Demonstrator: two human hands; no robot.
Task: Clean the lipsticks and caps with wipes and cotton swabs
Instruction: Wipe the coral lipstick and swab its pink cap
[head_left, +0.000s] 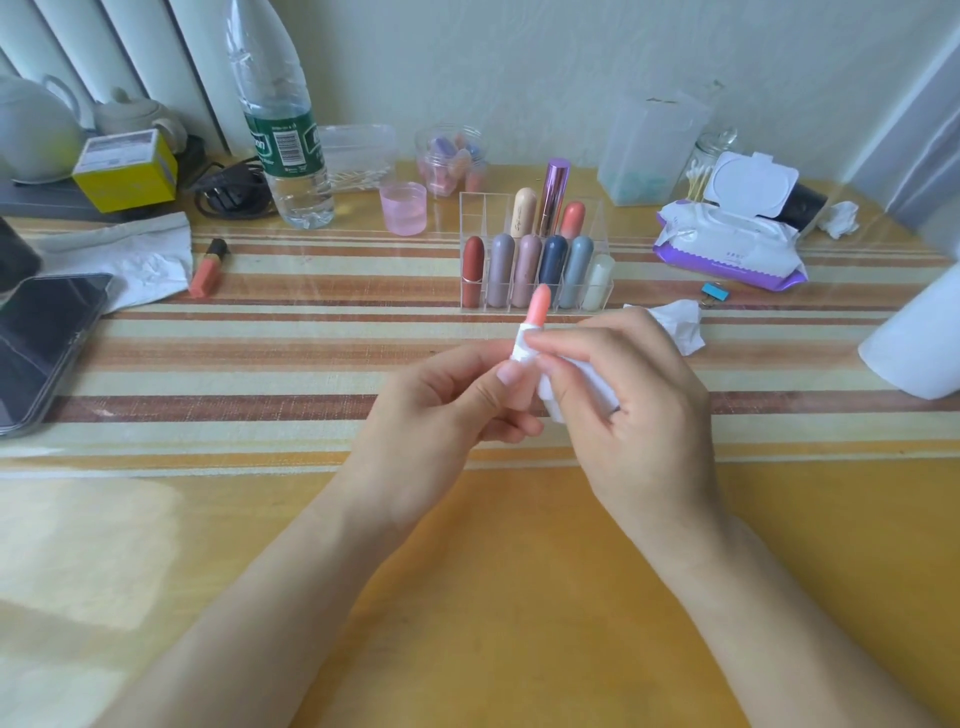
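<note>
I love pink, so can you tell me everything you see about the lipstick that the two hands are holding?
The lipstick is uncapped: a peachy-pink rounded stick stands out of a white collar, and the tube below is mostly hidden. It points up, tilted slightly right, above the striped cloth, in front of the clear organizer. The left hand holds its base; the right hand pinches a white wipe against the collar.

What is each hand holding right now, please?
Left hand: grips the uncapped pink lipstick.
Right hand: pinches a white wipe against the lipstick's white collar.
</note>
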